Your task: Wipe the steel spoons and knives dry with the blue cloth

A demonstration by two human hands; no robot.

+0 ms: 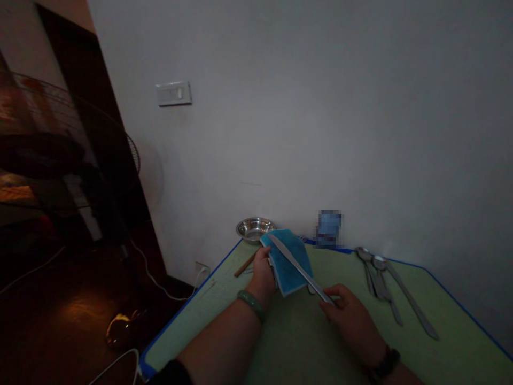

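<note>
Blue cloth (300,250), head view: spread above the near-middle of the green table (280,347); soft, limp and light by its look, best supported from beneath or pinched at an edge.
Left hand (263,274): closed on the cloth's left edge; the fingers underneath are hidden.
Metal knife (296,264): laid slantwise over the cloth, tip pointed far left; whether the blade is pressed down cannot be told. Stiff, smooth and probably slippery, it should be gripped by the handle, clear of the edge.
Right hand (352,313): thumb and fingers clasped around the knife's handle end.
Steel bowl (240,231): set at the far left corner.
Cutlery (414,302): laid to the right, spoons included.
</note>
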